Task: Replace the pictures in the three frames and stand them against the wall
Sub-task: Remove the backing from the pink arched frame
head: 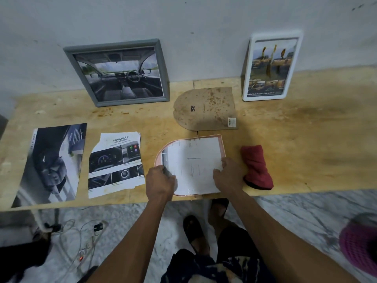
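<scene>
Your left hand (160,181) pinches the paper (193,166) and your right hand (228,174) presses it flat on the pink frame (221,144), arched end leftward, at the wooden surface's (306,139) near edge; grey frame (120,72) and white frame (272,66) lean on the wall (204,27).

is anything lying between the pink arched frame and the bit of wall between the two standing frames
Yes. The brown backing board lies flat on the table directly between the pink arched frame and the wall gap between the grey frame and the white frame. Both hands, left hand and right hand, are on the pink frame's sheet.
</scene>
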`<action>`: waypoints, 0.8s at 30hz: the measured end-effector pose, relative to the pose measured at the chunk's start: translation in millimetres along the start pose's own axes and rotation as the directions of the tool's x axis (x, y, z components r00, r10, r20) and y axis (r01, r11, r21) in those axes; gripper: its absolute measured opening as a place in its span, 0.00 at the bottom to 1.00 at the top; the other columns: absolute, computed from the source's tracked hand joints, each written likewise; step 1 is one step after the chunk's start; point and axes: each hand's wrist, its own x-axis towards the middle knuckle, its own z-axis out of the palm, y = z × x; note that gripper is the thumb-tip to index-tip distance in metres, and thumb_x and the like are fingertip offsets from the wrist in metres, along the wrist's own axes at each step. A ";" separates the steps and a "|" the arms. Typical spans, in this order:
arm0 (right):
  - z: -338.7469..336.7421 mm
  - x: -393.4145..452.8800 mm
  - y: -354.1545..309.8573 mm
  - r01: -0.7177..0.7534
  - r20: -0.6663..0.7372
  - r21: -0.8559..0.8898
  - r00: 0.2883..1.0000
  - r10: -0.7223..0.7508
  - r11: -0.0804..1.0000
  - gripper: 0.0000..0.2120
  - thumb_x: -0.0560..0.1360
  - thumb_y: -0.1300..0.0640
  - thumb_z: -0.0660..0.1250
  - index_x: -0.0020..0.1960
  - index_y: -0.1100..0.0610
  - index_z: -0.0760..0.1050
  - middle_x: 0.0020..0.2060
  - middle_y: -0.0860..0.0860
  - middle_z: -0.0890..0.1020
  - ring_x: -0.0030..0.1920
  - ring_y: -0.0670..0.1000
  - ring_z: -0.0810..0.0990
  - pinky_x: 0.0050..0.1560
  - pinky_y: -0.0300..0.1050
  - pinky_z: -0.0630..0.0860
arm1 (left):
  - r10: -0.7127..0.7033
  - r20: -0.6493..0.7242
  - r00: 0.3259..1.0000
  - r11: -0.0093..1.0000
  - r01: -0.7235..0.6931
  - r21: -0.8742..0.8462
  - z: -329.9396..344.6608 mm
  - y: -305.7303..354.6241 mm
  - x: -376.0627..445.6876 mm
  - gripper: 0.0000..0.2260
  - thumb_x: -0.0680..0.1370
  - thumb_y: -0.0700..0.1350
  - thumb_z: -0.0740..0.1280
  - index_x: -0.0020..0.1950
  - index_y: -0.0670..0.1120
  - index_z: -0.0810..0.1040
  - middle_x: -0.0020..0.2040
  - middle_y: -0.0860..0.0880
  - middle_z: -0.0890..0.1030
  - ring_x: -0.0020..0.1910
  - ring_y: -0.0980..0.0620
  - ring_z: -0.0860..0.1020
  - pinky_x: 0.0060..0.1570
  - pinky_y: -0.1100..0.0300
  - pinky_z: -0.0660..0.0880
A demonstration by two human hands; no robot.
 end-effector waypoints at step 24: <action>-17.7 7.5 -13.7 -0.064 0.130 0.244 0.991 0.033 0.968 0.15 0.79 0.57 0.62 0.64 0.57 0.68 0.56 0.52 0.77 0.52 0.52 0.77 0.51 0.47 0.75 | -0.114 0.005 0.994 0.989 0.114 -0.098 -9.2 13.5 -1.9 0.18 0.76 0.49 0.71 0.61 0.38 0.78 0.57 0.41 0.82 0.55 0.41 0.79 0.51 0.56 0.74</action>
